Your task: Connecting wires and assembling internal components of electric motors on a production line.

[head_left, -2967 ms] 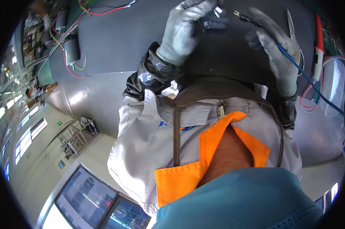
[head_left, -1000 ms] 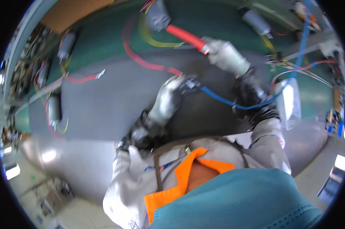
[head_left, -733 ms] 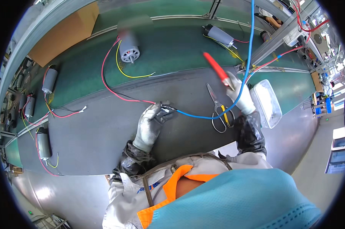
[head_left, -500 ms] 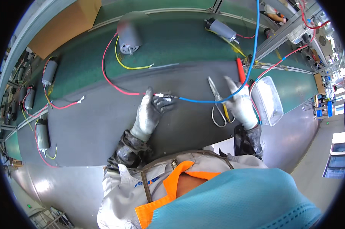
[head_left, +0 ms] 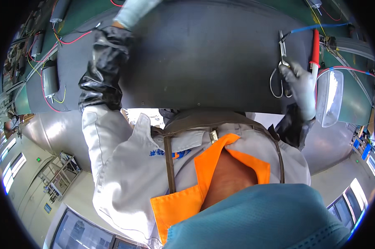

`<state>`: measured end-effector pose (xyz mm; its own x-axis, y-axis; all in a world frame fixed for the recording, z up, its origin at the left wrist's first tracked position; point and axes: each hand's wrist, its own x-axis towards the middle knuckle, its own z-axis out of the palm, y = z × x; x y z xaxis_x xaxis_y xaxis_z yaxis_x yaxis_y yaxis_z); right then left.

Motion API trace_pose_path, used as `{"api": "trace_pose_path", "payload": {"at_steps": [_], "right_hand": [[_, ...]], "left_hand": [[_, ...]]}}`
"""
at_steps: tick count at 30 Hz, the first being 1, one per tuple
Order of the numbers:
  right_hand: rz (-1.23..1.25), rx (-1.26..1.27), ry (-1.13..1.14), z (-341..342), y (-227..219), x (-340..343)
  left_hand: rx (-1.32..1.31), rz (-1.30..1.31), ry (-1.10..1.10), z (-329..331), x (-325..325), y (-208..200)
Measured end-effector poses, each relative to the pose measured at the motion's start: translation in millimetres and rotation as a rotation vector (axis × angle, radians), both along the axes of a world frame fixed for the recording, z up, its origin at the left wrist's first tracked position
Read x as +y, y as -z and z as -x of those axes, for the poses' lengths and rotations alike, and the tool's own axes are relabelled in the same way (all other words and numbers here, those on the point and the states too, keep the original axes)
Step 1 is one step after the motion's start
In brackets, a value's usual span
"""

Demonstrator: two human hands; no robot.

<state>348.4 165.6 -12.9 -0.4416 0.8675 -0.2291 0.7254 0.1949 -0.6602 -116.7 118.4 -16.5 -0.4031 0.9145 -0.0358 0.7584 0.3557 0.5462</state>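
Note:
My gloved left hand (head_left: 136,11) reaches far forward past the top edge of the picture. Its fingers are cut off there, so anything in them is hidden. At the right, my gloved right hand (head_left: 299,81) has its fingers curled at the handles of metal scissors (head_left: 282,54), whose blades point away from me. One handle loop shows beside the hand; the other is partly covered. A blue wire (head_left: 320,27) runs rightward from a dark end beside the blade tips. Just right of the scissors stands out a red-handled tool (head_left: 315,47).
Grey cylindrical motors with coloured wires, one of them a motor (head_left: 50,81), stand along the left of the dark bench mat (head_left: 200,58). A clear plastic tray (head_left: 331,99) sits at the right. Red wiring (head_left: 353,69) passes behind it.
The view has tilted down toward my body. My left hand has left the joined wires and stretched forward-left. My right hand has come to the scissors, and the blue wire now lies off to the right.

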Motion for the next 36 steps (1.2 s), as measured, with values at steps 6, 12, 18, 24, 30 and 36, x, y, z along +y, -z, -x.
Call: {"api": "trace_pose_path", "payload": {"at_steps": [6,12,18,24,30,36], "right_hand": [[0.105,0.036,-0.374,85,-47,16],[-0.897,0.203,-0.010,61,-6,223],[-0.674,-0.470,0.156,-18,43,407],[-0.888,-0.756,-0.050,37,34,318],[-0.573,-0.468,-0.071,58,5,267],[-0.068,0.176,-0.214,52,44,287]], "left_hand": [[0.439,-0.500,0.468,-116,38,59],[0.281,-0.212,0.915,-112,-62,52],[-0.215,0.063,0.771,-62,-227,-12],[-0.531,-0.184,0.297,-56,-199,-39],[-0.480,-0.428,0.567,-95,-92,14],[-0.183,-0.660,0.681,-137,-46,43]]}}
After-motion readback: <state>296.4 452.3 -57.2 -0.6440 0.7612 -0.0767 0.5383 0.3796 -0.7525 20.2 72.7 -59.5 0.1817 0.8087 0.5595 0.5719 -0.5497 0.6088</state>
